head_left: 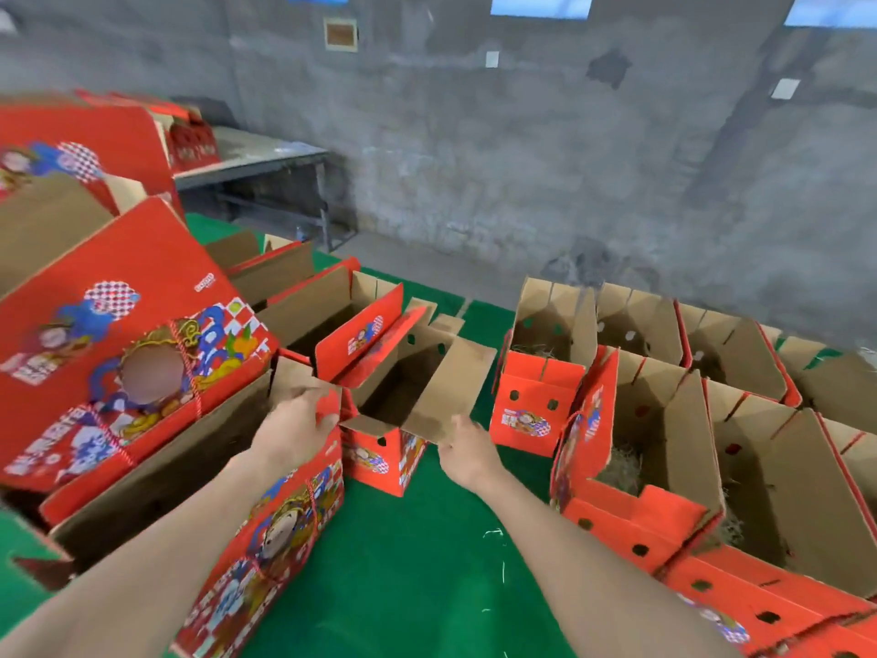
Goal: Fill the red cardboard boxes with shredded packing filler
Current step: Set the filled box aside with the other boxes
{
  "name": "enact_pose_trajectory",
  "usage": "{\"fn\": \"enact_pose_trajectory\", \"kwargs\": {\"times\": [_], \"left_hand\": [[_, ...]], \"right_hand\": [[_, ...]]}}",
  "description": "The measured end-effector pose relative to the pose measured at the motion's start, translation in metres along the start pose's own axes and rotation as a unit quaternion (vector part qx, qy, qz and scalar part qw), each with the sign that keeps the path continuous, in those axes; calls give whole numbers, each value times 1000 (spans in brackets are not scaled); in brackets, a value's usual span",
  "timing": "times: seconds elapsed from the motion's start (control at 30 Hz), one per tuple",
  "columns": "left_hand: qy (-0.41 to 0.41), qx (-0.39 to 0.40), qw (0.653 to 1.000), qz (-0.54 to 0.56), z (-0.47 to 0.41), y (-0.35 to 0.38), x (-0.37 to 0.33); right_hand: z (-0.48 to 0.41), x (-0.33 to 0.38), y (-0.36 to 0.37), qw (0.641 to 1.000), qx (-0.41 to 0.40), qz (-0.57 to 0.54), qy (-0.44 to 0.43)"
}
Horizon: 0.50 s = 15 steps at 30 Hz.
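Hands (295,422) (467,452) amid red boxes (379,465), green mat (403,567), grey wall (522,159)

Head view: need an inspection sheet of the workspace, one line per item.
Surface: green mat, boxes standing on it.
Job's things: open centre box, no filler visible inside; rows of open boxes at right, shredded filler in some; tilted box stack at left.
Clutter: a few loose strands on the mat.
Hands: left hand appears to grip a red flap; right hand at the centre box's brown flap, grip blurred.
Cables: nothing seen.
Surroundings: grey wall, metal table behind, windows up top.
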State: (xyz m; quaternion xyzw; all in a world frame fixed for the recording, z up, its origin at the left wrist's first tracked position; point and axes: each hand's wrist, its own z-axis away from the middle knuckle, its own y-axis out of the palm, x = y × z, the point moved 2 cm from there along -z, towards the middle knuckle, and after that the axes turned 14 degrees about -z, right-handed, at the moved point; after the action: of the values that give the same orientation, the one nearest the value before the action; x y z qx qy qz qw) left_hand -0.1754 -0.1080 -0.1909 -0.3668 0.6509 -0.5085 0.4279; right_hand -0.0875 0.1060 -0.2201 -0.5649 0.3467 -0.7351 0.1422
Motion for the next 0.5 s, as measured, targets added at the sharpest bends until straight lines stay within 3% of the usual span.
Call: {"fn": "enact_pose_trajectory", "kwargs": {"times": [0.07,0.13,0.2,0.27,0.3,0.4,0.43,0.5], "left_hand": [[-8,26,1000,0,-1,14,16],[-19,-4,999,45,-6,20,26],[-32,-10,997,63,-10,21,30],[-31,0,999,42,-11,23,31],[-27,0,999,26,-10,23,30],[-14,-48,998,32,-10,16,22],[-5,-63,997,36,-11,12,18],[12,-69,996,50,-11,6,8]], "right_hand": [[-17,-5,16,996,-6,-46,75],[-27,-11,26,964,-53,-188,182],[-33,-12,33,881,-75,-379,274],[-40,-7,39,818,-84,-486,298],[-45,-2,40,816,-102,-496,280],[-55,24,30,893,-155,-392,158],[-56,30,23,900,-165,-384,125],[-52,38,2,874,-177,-442,101]]}}
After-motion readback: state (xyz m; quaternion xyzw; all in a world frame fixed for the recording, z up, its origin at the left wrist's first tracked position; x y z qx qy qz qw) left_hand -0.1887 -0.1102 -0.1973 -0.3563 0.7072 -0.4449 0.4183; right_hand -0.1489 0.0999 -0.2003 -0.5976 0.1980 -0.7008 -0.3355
